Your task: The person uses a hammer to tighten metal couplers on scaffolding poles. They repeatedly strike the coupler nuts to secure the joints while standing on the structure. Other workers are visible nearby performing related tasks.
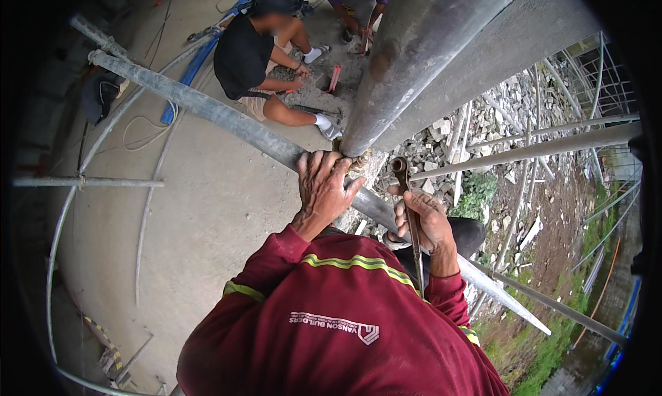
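A long grey scaffold pipe (227,120) runs slantwise in front of me, from the upper left to the lower right. My left hand (323,186) is closed over it, its fingertips beside a rusty clamp (360,163) at the foot of a thick grey upright pipe (420,51). Most of the clamp is hidden by the fingers and the pipes. To the right, my right hand (429,222) grips a brown scaffold spanner (412,220) by its shank. The spanner's round socket head points up, apart from the clamp, and its tapered end points down toward my body.
One person in black (245,58) sits on the concrete floor (207,224) beyond the pipe; another is partly visible behind. Rubble (507,106) and crossing pipes (552,148) lie lower down on the right. A blue pipe (196,68) and a pale looped hose (141,130) lie at the left.
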Action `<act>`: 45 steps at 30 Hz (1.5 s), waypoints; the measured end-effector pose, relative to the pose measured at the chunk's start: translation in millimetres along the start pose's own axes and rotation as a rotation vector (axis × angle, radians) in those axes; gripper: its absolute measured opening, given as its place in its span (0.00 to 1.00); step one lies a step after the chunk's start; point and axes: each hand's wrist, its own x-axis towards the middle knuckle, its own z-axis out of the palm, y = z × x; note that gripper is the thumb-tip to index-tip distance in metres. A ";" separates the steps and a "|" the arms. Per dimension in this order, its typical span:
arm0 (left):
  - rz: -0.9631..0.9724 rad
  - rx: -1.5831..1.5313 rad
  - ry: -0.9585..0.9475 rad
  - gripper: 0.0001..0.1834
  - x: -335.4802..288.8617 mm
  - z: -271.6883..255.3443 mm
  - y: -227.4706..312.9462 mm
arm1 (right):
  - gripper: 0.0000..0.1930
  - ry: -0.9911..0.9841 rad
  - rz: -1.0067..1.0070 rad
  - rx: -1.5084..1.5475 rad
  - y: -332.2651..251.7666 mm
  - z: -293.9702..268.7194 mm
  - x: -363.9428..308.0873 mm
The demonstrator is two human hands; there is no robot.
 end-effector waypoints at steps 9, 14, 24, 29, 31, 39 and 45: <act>0.202 -0.248 -0.094 0.11 -4.3 11.2 -23.0 | 0.20 -0.013 -0.145 0.019 5.4 23.2 -26.3; 0.276 -0.266 -0.145 0.16 -4.3 9.3 -30.3 | 0.17 0.061 -0.185 -0.415 16.8 20.0 -19.9; 0.247 -0.216 -0.122 0.11 -0.6 18.5 -28.1 | 0.14 0.096 -0.266 -0.376 31.2 28.4 -20.8; 0.257 -0.214 -0.055 0.11 -1.9 23.4 -31.0 | 0.15 0.097 -0.316 -0.537 43.7 38.7 -13.3; 0.215 -0.248 -0.095 0.11 0.0 20.3 -28.8 | 0.15 0.105 -0.446 -0.705 49.5 43.9 -2.9; 0.222 -0.226 -0.047 0.10 -0.8 21.4 -29.2 | 0.17 0.046 -0.179 -0.623 24.0 25.0 2.0; 0.223 -0.225 -0.042 0.09 0.7 22.4 -26.5 | 0.17 -0.068 -0.267 -1.112 -35.4 0.8 21.0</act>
